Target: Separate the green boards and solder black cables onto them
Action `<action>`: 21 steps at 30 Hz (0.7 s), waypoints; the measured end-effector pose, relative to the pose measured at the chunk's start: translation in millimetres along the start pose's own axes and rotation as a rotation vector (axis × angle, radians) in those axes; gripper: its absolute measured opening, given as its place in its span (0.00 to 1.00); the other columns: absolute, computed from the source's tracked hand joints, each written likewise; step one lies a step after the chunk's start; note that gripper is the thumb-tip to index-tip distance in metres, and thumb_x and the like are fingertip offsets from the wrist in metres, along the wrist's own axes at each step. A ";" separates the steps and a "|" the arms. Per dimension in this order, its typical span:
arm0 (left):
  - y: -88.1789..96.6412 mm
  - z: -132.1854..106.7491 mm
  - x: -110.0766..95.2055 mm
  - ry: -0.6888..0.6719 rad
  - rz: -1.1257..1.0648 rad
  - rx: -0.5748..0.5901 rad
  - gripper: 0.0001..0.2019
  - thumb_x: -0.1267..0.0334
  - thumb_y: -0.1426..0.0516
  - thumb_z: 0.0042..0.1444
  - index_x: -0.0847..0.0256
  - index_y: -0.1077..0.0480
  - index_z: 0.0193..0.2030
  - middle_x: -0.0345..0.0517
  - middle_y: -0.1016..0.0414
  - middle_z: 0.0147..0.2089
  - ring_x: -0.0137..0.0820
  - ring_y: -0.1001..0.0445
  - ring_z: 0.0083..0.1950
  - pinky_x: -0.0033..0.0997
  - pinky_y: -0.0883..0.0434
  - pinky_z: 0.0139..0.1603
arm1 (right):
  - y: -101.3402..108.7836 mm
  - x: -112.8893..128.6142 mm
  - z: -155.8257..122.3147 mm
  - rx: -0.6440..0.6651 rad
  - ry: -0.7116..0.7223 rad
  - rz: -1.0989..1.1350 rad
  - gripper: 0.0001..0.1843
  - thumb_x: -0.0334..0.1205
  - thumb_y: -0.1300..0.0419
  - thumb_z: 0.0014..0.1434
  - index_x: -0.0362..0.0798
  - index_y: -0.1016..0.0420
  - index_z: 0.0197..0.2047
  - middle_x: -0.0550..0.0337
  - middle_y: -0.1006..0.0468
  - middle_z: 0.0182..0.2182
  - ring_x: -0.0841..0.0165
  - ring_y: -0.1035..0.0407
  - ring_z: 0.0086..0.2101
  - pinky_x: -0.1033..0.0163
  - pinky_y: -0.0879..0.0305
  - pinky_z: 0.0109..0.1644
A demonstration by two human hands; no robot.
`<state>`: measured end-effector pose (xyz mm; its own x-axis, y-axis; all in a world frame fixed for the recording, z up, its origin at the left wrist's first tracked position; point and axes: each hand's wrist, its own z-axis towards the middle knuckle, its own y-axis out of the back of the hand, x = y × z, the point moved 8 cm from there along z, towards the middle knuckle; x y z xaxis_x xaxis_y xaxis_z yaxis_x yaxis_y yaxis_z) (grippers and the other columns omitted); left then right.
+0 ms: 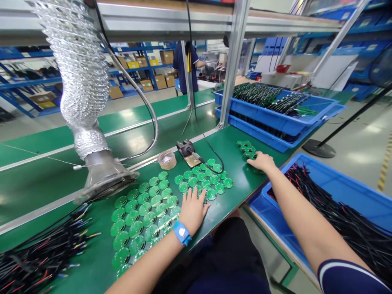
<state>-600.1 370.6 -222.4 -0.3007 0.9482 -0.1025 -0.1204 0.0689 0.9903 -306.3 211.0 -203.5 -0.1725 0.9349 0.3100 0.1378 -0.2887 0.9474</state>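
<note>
My left hand (193, 210) has spread, released fingers over dozens of round circuit boards (149, 219). My right hand (262, 161) grasps one circuit-board panel (246, 148).

Silver corrugated foil duct (85, 81) comes down at the green worktop's (245, 176) far edge, left part. Tan tape roll (167, 164) near that edge, mid-length. Beyond it, blue metal shelving (18, 85); round black stand base (316, 150) off the right side.

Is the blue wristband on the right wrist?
No, the blue wristband sits at the wrist of the left hand, while the right hand wears none.
</note>
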 end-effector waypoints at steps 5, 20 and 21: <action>31.3 -1.4 -19.4 -0.062 -0.201 -0.123 0.15 0.56 0.48 0.57 0.60 0.31 0.48 0.55 0.33 0.53 0.46 0.38 0.57 0.49 0.39 0.56 | 38.6 -1.0 6.2 -0.065 0.116 0.047 0.18 0.44 0.45 0.58 0.42 0.35 0.49 0.51 0.31 0.47 0.65 0.33 0.44 0.54 0.34 0.46; 24.8 41.3 -37.0 0.463 -1.865 -0.174 0.23 0.43 0.51 0.55 0.64 0.36 0.42 0.46 0.26 0.35 0.29 0.26 0.31 0.26 0.30 0.31 | 16.7 68.5 -192.7 -0.063 0.587 0.663 0.20 0.50 0.48 0.56 0.49 0.32 0.49 0.50 0.26 0.45 0.57 0.33 0.47 0.46 0.41 0.54; 23.7 38.3 -37.2 0.466 -1.841 -0.134 0.23 0.43 0.50 0.54 0.64 0.35 0.40 0.44 0.27 0.32 0.28 0.27 0.28 0.25 0.30 0.29 | 13.8 69.3 -187.2 -0.018 0.551 0.712 0.20 0.50 0.49 0.57 0.48 0.31 0.48 0.51 0.24 0.40 0.59 0.30 0.41 0.49 0.36 0.48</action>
<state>-555.6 348.9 -191.5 0.0757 -0.4118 -0.9081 -0.5984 0.7098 -0.3717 -498.9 233.3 -154.2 -0.4958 0.3033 0.8137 0.3762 -0.7696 0.5160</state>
